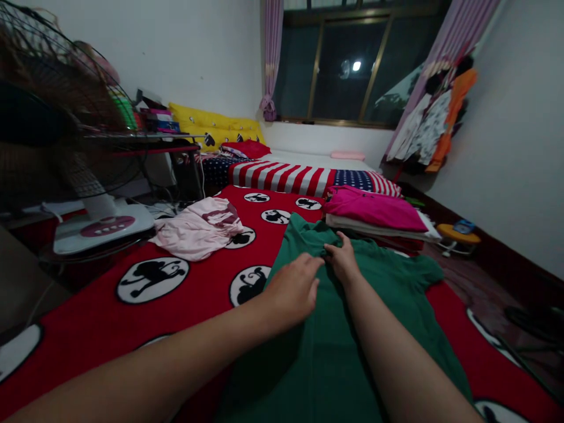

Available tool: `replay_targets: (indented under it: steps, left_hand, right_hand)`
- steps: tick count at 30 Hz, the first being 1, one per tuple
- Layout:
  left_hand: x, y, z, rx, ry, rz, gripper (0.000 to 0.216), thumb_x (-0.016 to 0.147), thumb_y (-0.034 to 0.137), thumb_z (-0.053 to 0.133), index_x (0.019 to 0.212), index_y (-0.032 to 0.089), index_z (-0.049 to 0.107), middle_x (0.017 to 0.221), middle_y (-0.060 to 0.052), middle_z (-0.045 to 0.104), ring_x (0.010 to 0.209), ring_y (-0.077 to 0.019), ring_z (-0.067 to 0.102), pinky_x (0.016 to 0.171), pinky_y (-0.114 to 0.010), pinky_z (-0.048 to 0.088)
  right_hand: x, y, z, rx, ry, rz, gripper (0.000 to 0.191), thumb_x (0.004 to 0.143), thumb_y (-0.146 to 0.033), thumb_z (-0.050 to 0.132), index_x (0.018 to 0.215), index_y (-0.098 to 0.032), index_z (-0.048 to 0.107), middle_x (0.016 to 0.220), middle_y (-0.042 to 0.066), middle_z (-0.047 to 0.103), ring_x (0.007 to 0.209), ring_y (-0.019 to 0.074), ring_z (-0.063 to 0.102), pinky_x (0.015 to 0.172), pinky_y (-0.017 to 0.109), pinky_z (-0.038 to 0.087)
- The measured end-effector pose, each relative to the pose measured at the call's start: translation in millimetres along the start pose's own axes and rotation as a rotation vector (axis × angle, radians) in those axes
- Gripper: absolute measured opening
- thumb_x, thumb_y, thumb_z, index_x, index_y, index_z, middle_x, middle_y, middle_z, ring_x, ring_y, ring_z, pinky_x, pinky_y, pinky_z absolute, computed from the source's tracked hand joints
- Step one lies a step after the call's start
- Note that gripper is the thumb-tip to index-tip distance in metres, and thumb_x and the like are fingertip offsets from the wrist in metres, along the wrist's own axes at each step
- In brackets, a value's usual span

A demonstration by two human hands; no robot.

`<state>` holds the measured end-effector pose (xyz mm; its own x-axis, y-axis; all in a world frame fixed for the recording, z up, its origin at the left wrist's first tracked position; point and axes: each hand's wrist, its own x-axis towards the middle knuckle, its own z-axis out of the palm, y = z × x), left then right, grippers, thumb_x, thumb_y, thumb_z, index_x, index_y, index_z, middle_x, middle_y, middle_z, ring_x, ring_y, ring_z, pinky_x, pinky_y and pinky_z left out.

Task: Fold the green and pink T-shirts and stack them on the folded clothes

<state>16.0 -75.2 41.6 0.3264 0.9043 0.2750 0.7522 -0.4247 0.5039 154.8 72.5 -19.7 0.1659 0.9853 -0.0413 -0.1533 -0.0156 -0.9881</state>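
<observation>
At far left, a fan [88, 182] with a smooth, pale base and a dark, blurred wire cage stands at the edge of the scene. Next, a soft, pale pink garment [198, 229] lies in a loose, wrinkled heap on a red blanket [207, 288], which is printed with black monkey figures inside white ovals.

At centre, the person's left hand [293, 291] reaches in over a green shirt [317, 346], its fingers curled and pointing right; whether they pinch any cloth cannot be told. The shirt lies directly beneath both hands, spread on the blanket, its long axis running away from the person, neck end farthest. Its fabric looks matt and thin, with gentle creases.

Just right of the left fingertips, the right hand [343, 258] sits slightly farther forward, so it is the one nearer the neck end. Its fingers are parted and bent, tips at the cloth of the upper front; a firm hold cannot be made out.

Farther right, beyond the shirt, is a flat stack of folded clothes [379, 214], bright pink on top. Last comes a low stool [458, 235] with a rounded, orange-yellow seat.
</observation>
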Motion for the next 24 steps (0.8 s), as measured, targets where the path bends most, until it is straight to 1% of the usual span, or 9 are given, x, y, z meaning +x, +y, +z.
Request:
replay_targets:
  steps: [2, 4, 6, 9, 12, 14, 17, 21, 24]
  left_hand:
    - [27.7, -29.4, 24.3, 0.113, 0.108, -0.080, 0.056, 0.089, 0.020, 0.041, 0.144, 0.012, 0.032, 0.147, -0.016, 0.038, 0.135, -0.0241, 0.037, 0.108, -0.035, 0.035]
    - [44.7, -54.7, 40.8, 0.194, 0.062, -0.190, 0.064, 0.091, 0.027, 0.042, 0.147, 0.004, 0.021, 0.154, -0.021, 0.021, 0.142, -0.0281, 0.021, 0.114, -0.040, 0.025]
    - [51.1, -70.6, 48.9, 0.261, -0.001, -0.244, 0.070, 0.092, 0.038, 0.042, 0.147, 0.000, 0.020, 0.155, -0.023, 0.015, 0.144, -0.0309, 0.013, 0.116, -0.043, 0.019]
    - [49.9, -77.7, 52.4, 0.342, -0.025, -0.216, 0.070, 0.093, 0.047, 0.036, 0.146, 0.001, 0.027, 0.155, -0.020, 0.018, 0.144, -0.0315, 0.011, 0.117, -0.045, 0.015]
    - [47.4, -76.7, 54.1, 0.392, -0.019, -0.194, 0.067, 0.094, 0.049, 0.033, 0.144, 0.004, 0.034, 0.154, -0.018, 0.022, 0.143, -0.0314, 0.014, 0.117, -0.044, 0.017]
    - [47.0, -76.5, 55.9, 0.418, -0.004, -0.190, 0.065, 0.094, 0.049, 0.034, 0.144, 0.007, 0.036, 0.153, -0.017, 0.025, 0.143, -0.0309, 0.017, 0.116, -0.044, 0.018]
    - [46.8, -77.6, 58.4, 0.446, 0.022, -0.182, 0.062, 0.094, 0.049, 0.034, 0.144, 0.012, 0.037, 0.153, -0.016, 0.027, 0.143, -0.0301, 0.019, 0.116, -0.044, 0.019]
    - [45.5, -78.8, 60.7, 0.447, 0.041, -0.171, 0.062, 0.094, 0.049, 0.034, 0.144, 0.012, 0.038, 0.152, -0.016, 0.028, 0.142, -0.0301, 0.020, 0.115, -0.045, 0.018]
    - [45.2, -79.5, 62.3, 0.433, 0.053, -0.165, 0.063, 0.094, 0.050, 0.033, 0.144, 0.012, 0.038, 0.152, -0.016, 0.028, 0.142, -0.0304, 0.020, 0.115, -0.045, 0.018]
  right_hand:
    - [-1.9, 2.5, -1.8, -0.056, -0.031, -0.100, 0.083, 0.061, -0.012, 0.057, 0.139, -0.027, 0.036, 0.114, 0.005, 0.061, 0.064, 0.0123, 0.059, 0.050, 0.023, 0.051]
    - [-4.9, 4.2, -2.8, -0.136, -0.051, -0.192, 0.078, 0.060, -0.015, 0.053, 0.137, -0.024, 0.043, 0.114, 0.005, 0.062, 0.063, 0.0129, 0.058, 0.052, 0.024, 0.050]
    - [-8.1, 4.6, -3.5, -0.216, -0.020, -0.279, 0.065, 0.060, -0.017, 0.049, 0.124, -0.019, 0.058, 0.101, 0.005, 0.067, 0.061, 0.0136, 0.056, 0.054, 0.025, 0.049]
    - [-11.6, 2.5, -5.4, -0.286, 0.120, -0.440, 0.041, 0.063, -0.021, 0.048, 0.097, -0.014, 0.070, 0.078, 0.003, 0.068, 0.063, 0.0159, 0.056, 0.061, 0.026, 0.047]
    - [-11.8, -0.4, -9.9, -0.298, 0.290, -0.506, 0.025, 0.069, -0.029, 0.050, 0.074, -0.015, 0.069, 0.069, 0.005, 0.066, 0.070, 0.0191, 0.059, 0.068, 0.028, 0.046]
    - [-10.6, -1.7, -14.6, -0.368, 0.385, -0.465, 0.026, 0.070, -0.036, 0.053, 0.072, -0.015, 0.068, 0.065, 0.005, 0.065, 0.067, 0.0200, 0.059, 0.066, 0.029, 0.044]
    - [-8.1, -3.7, -23.0, -0.515, 0.472, -0.420, 0.029, 0.069, -0.037, 0.057, 0.083, -0.015, 0.069, 0.064, 0.005, 0.064, 0.059, 0.0194, 0.056, 0.062, 0.031, 0.043]
    - [-0.8, -14.7, -29.3, -0.531, 0.493, -0.644, 0.028, 0.070, -0.025, 0.051, 0.090, -0.015, 0.067, 0.084, 0.009, 0.069, 0.076, 0.0208, 0.062, 0.074, 0.031, 0.046]
    - [13.0, -27.7, -21.9, -0.635, 0.338, -0.716, 0.025, 0.073, -0.020, 0.047, 0.086, -0.016, 0.068, 0.085, 0.008, 0.071, 0.080, 0.0201, 0.065, 0.079, 0.030, 0.047]
